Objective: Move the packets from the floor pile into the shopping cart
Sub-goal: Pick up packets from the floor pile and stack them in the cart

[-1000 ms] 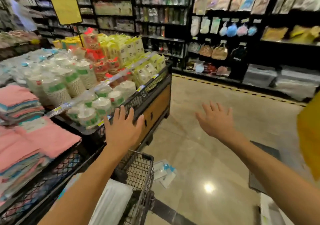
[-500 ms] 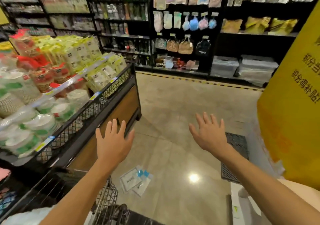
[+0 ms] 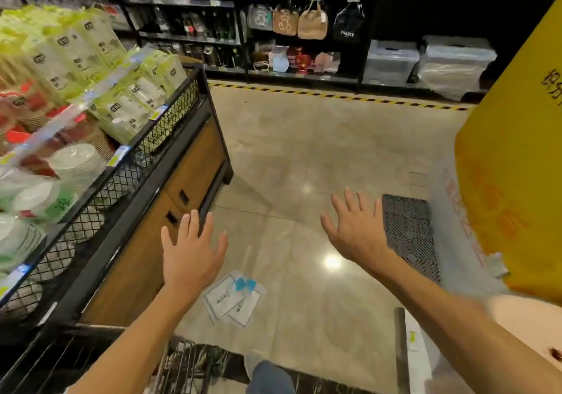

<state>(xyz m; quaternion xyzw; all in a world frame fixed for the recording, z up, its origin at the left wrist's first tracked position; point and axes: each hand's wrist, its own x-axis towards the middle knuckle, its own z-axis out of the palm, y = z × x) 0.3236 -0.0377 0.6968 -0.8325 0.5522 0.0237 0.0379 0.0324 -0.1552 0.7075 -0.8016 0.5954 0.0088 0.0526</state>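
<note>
Far left, a mesh-fronted display stand (image 3: 143, 162) is stacked w/ pale green bags (image 3: 121, 102) and wrapped paper plates (image 3: 73, 162), right up to the edge. Risk no. 1, imo: an elbow could be swung into that mesh on the way down, and stock knocked off onto the floor.

Below it, only a bit of the shopping cart (image 3: 185, 360) wire is seen at the bottom edge, so the basket opening can't be judged from here. A packet could easily be dropped short if it's tossed blind.

The left hand (image 3: 191, 254) is held out flat, fingers spread apart, nothing gripped. It's hovering above the floor, not touching anything.

Just right of that wrist, the packets (image 3: 234, 299) are lying on the floor (image 3: 304, 150), a small overlapping pile, clear plastic w/ blue tabs. Exact count can't be told, looks like 2-3. Flat, slick film on polished tile = probably hard to get under w/ fingertips; they could be pushed along instead of lifted, or only the top one picked up and the rest left.

The right hand (image 3: 355, 229) is also spread wide and empty, well apart from the pile. Next to it a dark floor grate (image 3: 409, 229) is set in the tile, and a packet could be slid toward it if it's swiped at.

Far right, a big yellow sign (image 3: 514, 156) is crowding in, so a shoulder bump is prob possible when bending.
</note>
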